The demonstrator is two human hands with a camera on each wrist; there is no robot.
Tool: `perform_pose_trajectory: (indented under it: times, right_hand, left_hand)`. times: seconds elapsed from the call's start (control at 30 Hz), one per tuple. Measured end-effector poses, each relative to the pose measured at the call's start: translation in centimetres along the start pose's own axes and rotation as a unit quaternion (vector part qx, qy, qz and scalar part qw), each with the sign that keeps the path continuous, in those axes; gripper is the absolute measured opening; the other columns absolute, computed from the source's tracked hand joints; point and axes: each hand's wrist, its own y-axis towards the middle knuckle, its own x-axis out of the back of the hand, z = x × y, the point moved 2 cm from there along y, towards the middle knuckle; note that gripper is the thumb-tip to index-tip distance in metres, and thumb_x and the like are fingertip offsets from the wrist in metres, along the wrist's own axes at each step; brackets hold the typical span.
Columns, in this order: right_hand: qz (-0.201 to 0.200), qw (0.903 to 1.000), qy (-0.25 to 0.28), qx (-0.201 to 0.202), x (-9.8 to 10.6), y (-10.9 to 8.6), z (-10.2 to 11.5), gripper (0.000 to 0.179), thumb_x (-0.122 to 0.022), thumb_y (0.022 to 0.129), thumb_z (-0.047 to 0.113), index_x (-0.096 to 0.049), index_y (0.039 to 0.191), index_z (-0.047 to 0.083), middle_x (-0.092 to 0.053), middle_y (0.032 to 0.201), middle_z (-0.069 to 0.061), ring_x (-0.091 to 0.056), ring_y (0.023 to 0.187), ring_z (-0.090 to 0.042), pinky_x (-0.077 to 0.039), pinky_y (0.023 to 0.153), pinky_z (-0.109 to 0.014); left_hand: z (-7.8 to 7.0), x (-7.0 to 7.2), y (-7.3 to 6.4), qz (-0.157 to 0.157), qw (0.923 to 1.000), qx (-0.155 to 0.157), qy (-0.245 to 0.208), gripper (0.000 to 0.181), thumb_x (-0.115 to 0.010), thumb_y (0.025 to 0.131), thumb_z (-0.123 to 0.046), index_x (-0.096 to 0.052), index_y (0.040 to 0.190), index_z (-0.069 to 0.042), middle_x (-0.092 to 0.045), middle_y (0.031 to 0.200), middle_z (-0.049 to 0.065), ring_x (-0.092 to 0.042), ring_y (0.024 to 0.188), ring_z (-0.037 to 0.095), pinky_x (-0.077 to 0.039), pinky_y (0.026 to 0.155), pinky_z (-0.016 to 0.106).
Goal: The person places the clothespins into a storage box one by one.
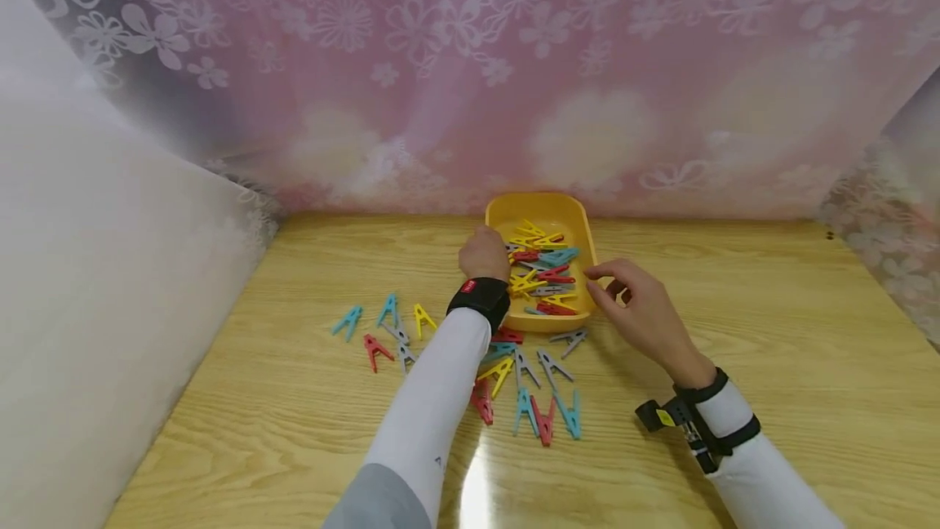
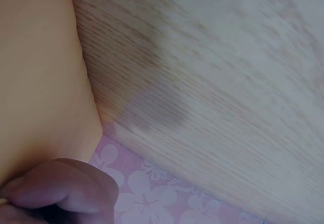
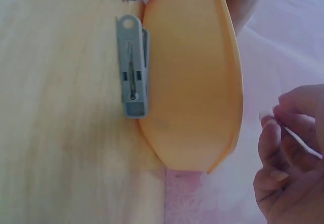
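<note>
A yellow plastic basket (image 1: 539,204) stands on the wooden table, holding a heap of yellow, red, teal and grey clothespins (image 1: 545,260). My left hand (image 1: 485,253) is at its left rim with fingers curled, gripping the rim; in the left wrist view the same hand (image 2: 66,191) sits against the basket's wall (image 2: 40,82). On the opposite side, my right hand (image 1: 637,310) hovers by the right rim, fingers loosely bent. The right wrist view shows that hand (image 3: 291,148) with nothing between thumb and fingers, a grey clothespin (image 3: 133,67) lying beside the basket.
Loose clothespins (image 1: 523,411) lie scattered on the table (image 1: 264,423) in front of the basket, with several more left of my left forearm (image 1: 429,398). A pink flowered cloth (image 1: 470,129) hangs right behind the basket. A white wall (image 1: 110,268) bounds the left side.
</note>
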Motion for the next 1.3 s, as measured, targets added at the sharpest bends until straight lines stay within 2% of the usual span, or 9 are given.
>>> perform_pose_trajectory:
  times: [0.13,0.4,0.6,0.7,0.83,1.0,1.1,1.3]
  right_hand:
    - [0.015,0.9999,0.006,0.000,0.2,-0.9,-0.2,0.015,-0.063,0.093,0.012,-0.068,0.106,0.005,-0.064,0.097,-0.002,-0.053,0.072,-0.011,-0.044,0.060,-0.025]
    - [0.041,0.9990,0.016,-0.004,0.7,-2.6,-0.3,0.015,-0.064,0.093,0.013,-0.068,0.106,0.008,-0.062,0.093,0.006,-0.052,0.069,-0.009,-0.042,0.059,-0.025]
    - [0.106,0.9929,0.052,0.015,0.6,-4.0,-0.1,0.012,-0.066,0.091,0.014,-0.069,0.103,0.012,-0.060,0.087,0.012,-0.053,0.069,-0.008,-0.041,0.056,-0.025]
    - [0.141,0.9884,0.055,0.009,0.3,-4.6,0.0,0.014,-0.066,0.092,0.016,-0.069,0.104,0.011,-0.060,0.086,0.013,-0.053,0.069,-0.007,-0.043,0.057,-0.025]
    - [0.181,0.9823,0.043,-0.021,-0.2,-5.1,-0.1,0.022,-0.063,0.094,0.022,-0.068,0.112,0.010,-0.059,0.083,0.012,-0.052,0.067,-0.006,-0.044,0.056,-0.024]
    - [0.235,0.9709,0.020,-0.042,-1.0,-5.0,0.0,0.033,-0.058,0.096,0.031,-0.064,0.122,0.010,-0.055,0.073,0.012,-0.048,0.060,-0.004,-0.041,0.053,-0.023]
    - [0.257,0.9657,-0.008,-0.034,-1.5,-4.8,0.0,0.033,-0.058,0.096,0.033,-0.064,0.122,0.014,-0.053,0.072,0.014,-0.047,0.060,-0.002,-0.041,0.053,-0.023]
    - [0.284,0.9573,-0.056,-0.004,-2.4,-4.2,0.1,0.032,-0.062,0.094,0.023,-0.062,0.125,0.014,-0.051,0.071,0.015,-0.046,0.060,-0.001,-0.040,0.054,-0.023]
  left_hand:
    - [0.0,-0.1,0.0,0.003,1.0000,-0.003,0.003,0.022,-0.049,0.100,-0.024,-0.059,0.108,-0.005,-0.070,0.084,0.004,-0.067,0.071,0.016,-0.053,0.059,0.030]
    - [0.0,0.2,-0.1,0.009,0.9999,-0.004,-0.005,0.025,-0.048,0.101,-0.024,-0.059,0.110,-0.004,-0.069,0.084,0.006,-0.067,0.071,0.017,-0.053,0.057,0.031]
    - [0.0,0.2,0.0,-0.004,0.9999,-0.007,-0.013,0.024,-0.048,0.100,-0.021,-0.060,0.111,-0.002,-0.070,0.085,0.008,-0.067,0.072,0.019,-0.054,0.059,0.032]
    - [0.0,0.0,0.1,-0.002,0.9999,-0.006,-0.009,0.026,-0.047,0.101,-0.021,-0.060,0.114,-0.002,-0.070,0.086,0.007,-0.067,0.072,0.018,-0.054,0.060,0.032]
    - [0.0,-0.2,0.1,0.002,0.9999,-0.001,-0.013,0.027,-0.047,0.101,-0.023,-0.061,0.113,-0.003,-0.070,0.084,0.007,-0.067,0.071,0.018,-0.054,0.058,0.032]
    - [0.0,-0.4,0.2,-0.008,0.9997,0.010,-0.023,0.024,-0.046,0.102,-0.021,-0.062,0.108,-0.005,-0.070,0.084,0.007,-0.067,0.072,0.019,-0.054,0.058,0.033]
    - [0.1,-0.4,0.2,-0.013,0.9995,0.013,-0.025,0.024,-0.046,0.102,-0.021,-0.062,0.108,-0.004,-0.069,0.084,0.008,-0.067,0.072,0.019,-0.054,0.058,0.033]
    - [-0.1,0.0,-0.1,-0.008,0.9998,0.006,-0.017,0.026,-0.048,0.101,-0.023,-0.061,0.110,-0.003,-0.069,0.082,0.008,-0.066,0.069,0.018,-0.054,0.058,0.032]
